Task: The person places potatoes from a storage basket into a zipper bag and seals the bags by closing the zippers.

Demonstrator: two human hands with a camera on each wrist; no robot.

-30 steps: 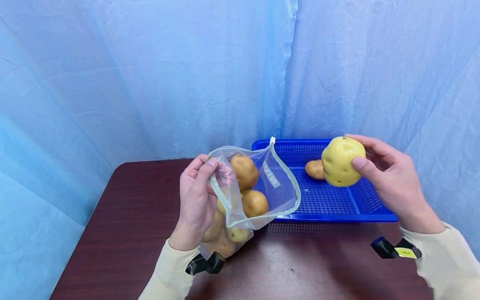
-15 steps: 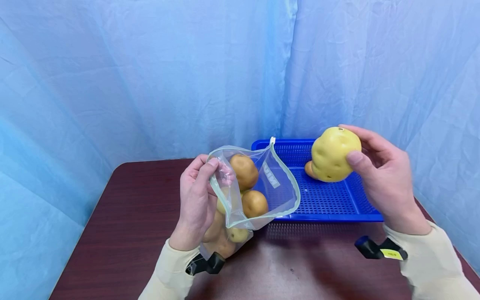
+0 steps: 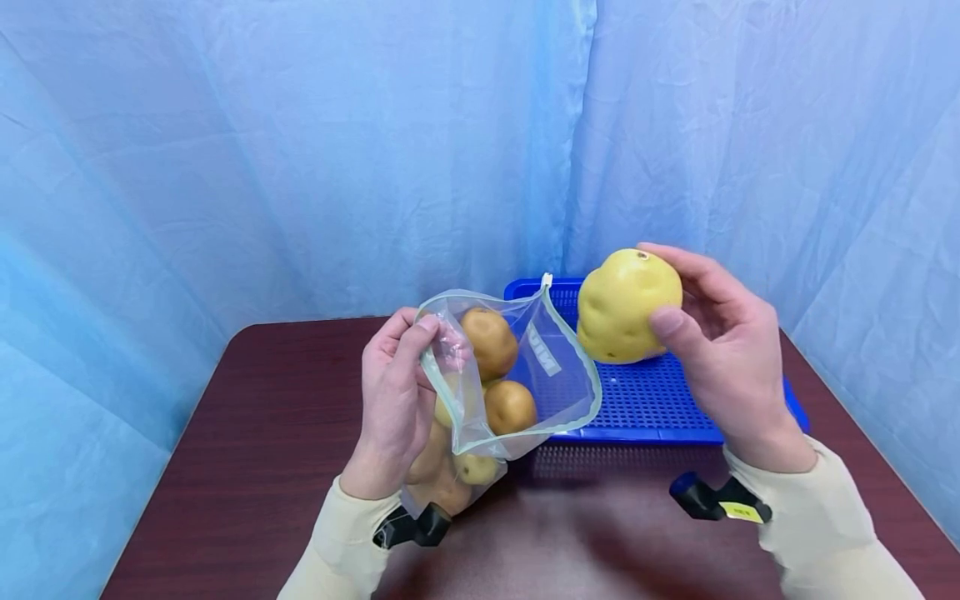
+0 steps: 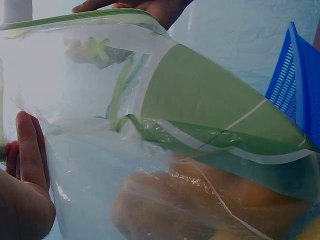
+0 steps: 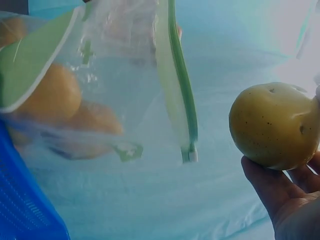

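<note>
Over the table (image 3: pixel 262 433), hands grip bag (image 3: pixel 517 375) rim and potato (image 3: pixel 628 307), mouth gaping

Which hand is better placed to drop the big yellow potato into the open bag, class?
The right hand. It already holds the yellow potato just beside the mouth of the mesh bag, above the blue tray. The left hand is busy: its grip holds the bag's rim open.
</note>
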